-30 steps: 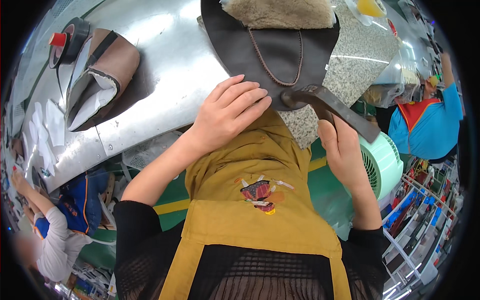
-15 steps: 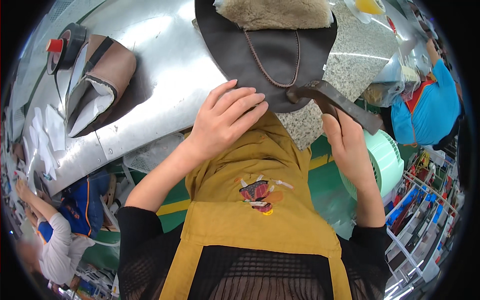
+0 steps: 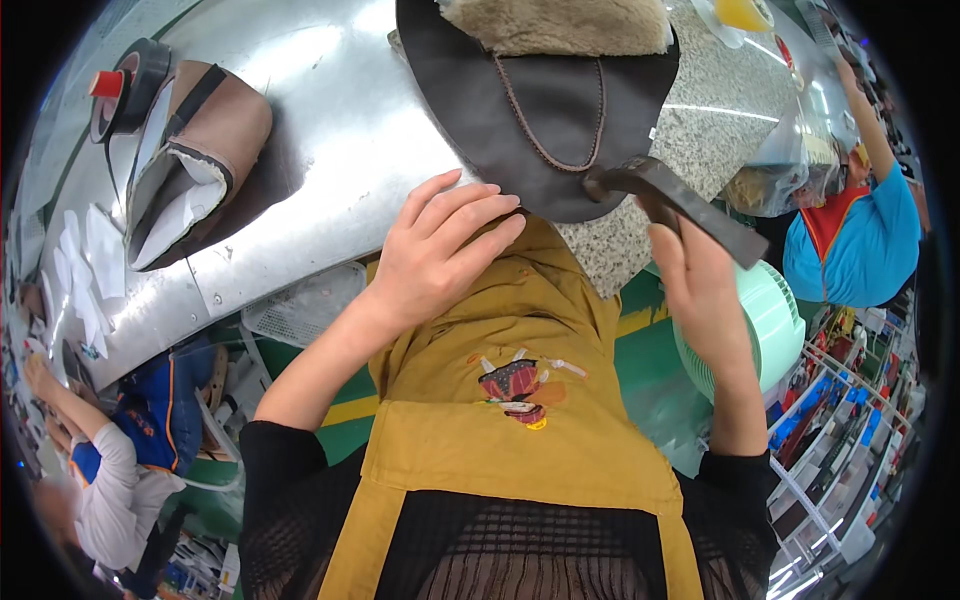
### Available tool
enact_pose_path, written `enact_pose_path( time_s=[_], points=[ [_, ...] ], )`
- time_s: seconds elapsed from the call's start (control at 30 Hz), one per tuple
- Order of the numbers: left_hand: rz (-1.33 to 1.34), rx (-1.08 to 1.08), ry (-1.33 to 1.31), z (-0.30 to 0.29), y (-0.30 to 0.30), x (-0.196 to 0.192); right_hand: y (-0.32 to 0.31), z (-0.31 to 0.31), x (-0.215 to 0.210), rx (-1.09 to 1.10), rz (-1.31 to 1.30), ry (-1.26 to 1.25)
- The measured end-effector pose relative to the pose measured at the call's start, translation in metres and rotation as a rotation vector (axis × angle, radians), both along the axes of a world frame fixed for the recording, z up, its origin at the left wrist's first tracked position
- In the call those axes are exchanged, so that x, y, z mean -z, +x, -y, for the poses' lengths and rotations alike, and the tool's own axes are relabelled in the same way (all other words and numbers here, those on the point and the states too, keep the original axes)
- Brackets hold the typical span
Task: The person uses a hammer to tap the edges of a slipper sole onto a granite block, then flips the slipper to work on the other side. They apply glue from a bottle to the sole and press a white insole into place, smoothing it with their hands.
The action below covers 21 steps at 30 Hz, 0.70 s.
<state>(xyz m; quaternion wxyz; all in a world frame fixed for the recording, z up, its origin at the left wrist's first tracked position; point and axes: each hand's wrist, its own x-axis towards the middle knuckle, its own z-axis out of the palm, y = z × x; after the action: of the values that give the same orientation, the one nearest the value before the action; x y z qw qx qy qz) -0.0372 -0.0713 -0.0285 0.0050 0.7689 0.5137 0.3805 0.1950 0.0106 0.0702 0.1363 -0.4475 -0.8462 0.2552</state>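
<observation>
A dark brown leather piece [image 3: 470, 110] lies over the edge of the bench, with a curved, braided seam [image 3: 520, 110] and a strip of beige fleece [image 3: 560, 27] at its far end. It looks like part of a boot upper. My right hand [image 3: 703, 285] is closed round the handle of a hammer [image 3: 690, 205], most of which my fingers hide. The hammer's rounded end is at the near right edge of the leather, by the seam's curve. My left hand [image 3: 430, 255] lies with its fingers stretched out, fingertips at the leather's near left edge.
On the metal table [image 3: 330, 120] stand a brown boot upper [image 3: 225, 125] with white lining, a tape roll [image 3: 145, 85] and white pieces [image 3: 103, 250]. A stone slab [image 3: 710, 110] lies right. A green fan [image 3: 770, 325] is beside my right forearm. Co-workers [image 3: 855, 240] sit on both sides.
The leather piece and hammer have shifted slightly to the right in view. My left fingers have drawn back a little toward me. The co-worker on the right has an arm raised higher.
</observation>
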Motion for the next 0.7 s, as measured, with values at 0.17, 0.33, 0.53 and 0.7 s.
enact_pose_path(
  time_s=[0.17, 0.33, 0.53, 0.7],
  points=[
    [0.001, -0.019, 0.003, 0.003, -0.002, -0.003, -0.004, -0.014, -0.003, 0.109, 0.021, -0.114],
    [0.009, -0.060, 0.007, 0.009, -0.004, -0.002, 0.002, 0.001, 0.004, 0.068, 0.040, -0.135],
    [0.062, -0.081, -0.021, 0.016, 0.002, 0.002, -0.004, 0.011, 0.006, 0.064, -0.045, -0.163],
    [0.093, -0.093, -0.042, 0.021, 0.006, 0.002, -0.011, 0.014, 0.004, 0.056, -0.027, -0.246]
  ],
)
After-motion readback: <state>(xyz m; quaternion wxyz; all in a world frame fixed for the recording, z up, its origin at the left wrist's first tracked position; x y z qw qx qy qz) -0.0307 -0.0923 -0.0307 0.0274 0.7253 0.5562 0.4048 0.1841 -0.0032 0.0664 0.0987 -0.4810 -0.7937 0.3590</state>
